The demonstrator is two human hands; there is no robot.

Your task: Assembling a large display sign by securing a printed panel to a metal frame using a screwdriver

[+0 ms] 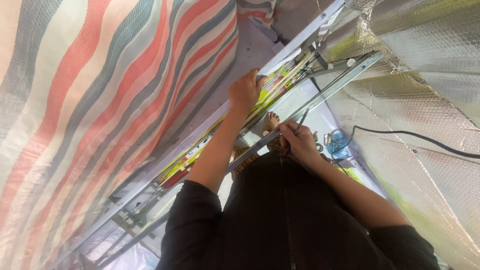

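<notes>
Two hands: right hand (299,141) gripping one pen (301,121), left hand (245,91) on frame (330,90)

We see the long grey metal frame (320,95) run from the lower left of the frame to the upper right. The striped woven tarpaulin (100,85) fills the left side; the silver bubble-foil sheet (425,100) fills the right, with a thin black cable (415,135) lying across it. Our left hand (245,92) rests on the frame's far rail, at upper centre. Our right hand (299,141) sits on the near rail, just below and right of it, holding a thin dark pen-like tool (301,120).
</notes>
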